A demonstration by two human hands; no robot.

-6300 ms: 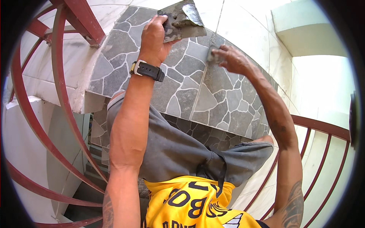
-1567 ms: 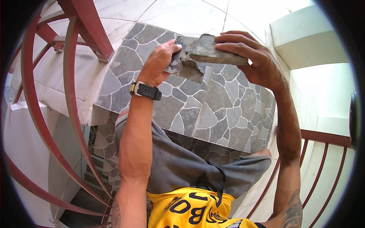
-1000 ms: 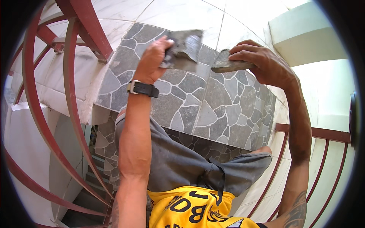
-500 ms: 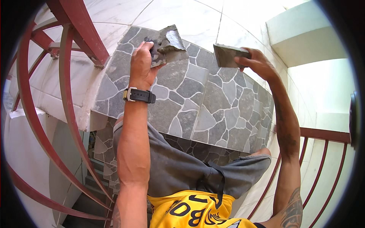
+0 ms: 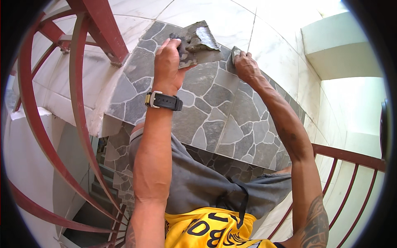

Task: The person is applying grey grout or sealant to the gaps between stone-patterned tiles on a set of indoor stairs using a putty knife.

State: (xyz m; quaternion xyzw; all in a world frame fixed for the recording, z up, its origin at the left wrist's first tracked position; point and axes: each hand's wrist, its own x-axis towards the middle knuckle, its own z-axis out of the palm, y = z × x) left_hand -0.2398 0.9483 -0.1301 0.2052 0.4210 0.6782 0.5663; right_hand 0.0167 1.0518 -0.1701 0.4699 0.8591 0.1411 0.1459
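My left hand (image 5: 167, 62), with a black-strapped watch (image 5: 164, 101) on its wrist, grips a flat grey plate (image 5: 190, 61). A lump of wet grey mortar (image 5: 201, 40) lies on that plate, smooth and shiny on one side. My right hand (image 5: 247, 68) closes around a flat grey spreader (image 5: 235, 53), now mostly hidden behind the fingers. It is held edge-on at the far edge of the stone-patterned step (image 5: 202, 101), beside the white tiles, close to the mortar plate. Whether it touches the step I cannot tell.
Curved red metal railing bars (image 5: 76, 82) rise at the left, with lower stairs (image 5: 105, 186) below them. Another red railing (image 5: 351, 157) stands at the right. White marbled tiles (image 5: 136, 8) border the step's far side. A pale block-shaped ledge (image 5: 343, 49) juts in at the upper right.
My right hand has moved left and turned, bringing the spreader edge-on near the plate. The view has shifted slightly; my left hand still holds the plate and mortar.
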